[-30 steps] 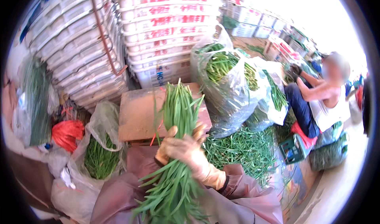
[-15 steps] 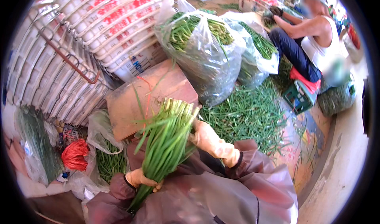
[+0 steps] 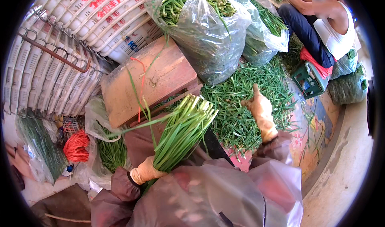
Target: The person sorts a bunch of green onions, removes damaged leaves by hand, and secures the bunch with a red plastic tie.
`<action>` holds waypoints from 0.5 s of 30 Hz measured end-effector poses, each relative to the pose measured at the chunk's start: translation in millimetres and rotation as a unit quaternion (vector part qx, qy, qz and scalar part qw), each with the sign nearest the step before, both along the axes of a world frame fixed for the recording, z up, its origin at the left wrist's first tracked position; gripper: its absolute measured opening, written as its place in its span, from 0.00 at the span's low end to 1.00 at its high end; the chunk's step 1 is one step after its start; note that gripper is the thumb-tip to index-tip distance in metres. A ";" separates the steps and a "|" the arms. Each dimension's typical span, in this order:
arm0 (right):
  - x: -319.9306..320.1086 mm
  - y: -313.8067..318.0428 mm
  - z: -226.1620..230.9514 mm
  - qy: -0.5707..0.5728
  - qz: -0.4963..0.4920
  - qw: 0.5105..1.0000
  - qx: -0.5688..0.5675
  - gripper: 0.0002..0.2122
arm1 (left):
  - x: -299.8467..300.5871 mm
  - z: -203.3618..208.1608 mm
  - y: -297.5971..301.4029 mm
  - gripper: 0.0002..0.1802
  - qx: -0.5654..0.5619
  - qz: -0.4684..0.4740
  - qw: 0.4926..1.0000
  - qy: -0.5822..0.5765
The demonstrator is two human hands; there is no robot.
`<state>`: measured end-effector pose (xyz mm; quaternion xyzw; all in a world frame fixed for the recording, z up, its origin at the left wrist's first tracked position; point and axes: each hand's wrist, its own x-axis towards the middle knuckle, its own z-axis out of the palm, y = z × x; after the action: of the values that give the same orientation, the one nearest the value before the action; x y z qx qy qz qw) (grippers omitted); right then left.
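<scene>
My left hand (image 3: 148,171), in a pale tan glove, grips a bunch of garlic chives (image 3: 182,133) low on its green leaves. The bunch slants over my lap with its pale cut ends pointing up and right, a few long leaves sticking out to the left. My right hand (image 3: 260,108), gloved alike, is apart from the bunch, above a heap of green trimmings (image 3: 240,127) on the floor. One finger is stretched out, the thumb stands off, and I see nothing held in it. Ahead of me is a worn wooden box (image 3: 148,80) with a red string (image 3: 142,86) on it.
Stacked white crates (image 3: 108,18) rise at the left. A large clear bag of chives (image 3: 200,34) stands behind the box, another bag (image 3: 264,30) beside it. Red twine (image 3: 76,146) lies at the left. A person (image 3: 321,30) sits on a green crate (image 3: 308,80) at right.
My right hand has left the cut ends of the bunch and moved right, over the trimmings. The bunch tilts more to the right, still in my left hand. The view has shifted.
</scene>
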<state>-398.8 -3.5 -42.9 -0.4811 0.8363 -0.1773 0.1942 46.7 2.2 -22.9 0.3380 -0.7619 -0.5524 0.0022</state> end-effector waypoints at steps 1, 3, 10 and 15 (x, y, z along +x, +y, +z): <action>12.3 8.7 23.2 -0.096 0.028 0.994 -0.040 0.37 | -2.8 -0.4 2.0 0.22 0.020 0.020 1.000 0.002; 64.2 6.5 73.2 -0.126 0.153 0.980 0.011 0.43 | -8.9 2.1 5.9 0.21 -0.025 0.010 1.000 -0.007; 118.7 -12.5 41.9 -0.086 0.283 0.955 0.035 0.18 | -23.7 10.3 6.4 0.23 -0.151 0.001 0.971 -0.186; 133.2 3.1 4.3 0.019 0.300 0.951 0.069 0.09 | -5.3 -15.6 20.6 0.23 -0.051 0.077 0.989 -0.119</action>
<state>-265.5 -0.4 -38.6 -0.6982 0.6673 -0.0441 0.2555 41.4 22.8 -38.5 0.4584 -0.7559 -0.4665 -0.0291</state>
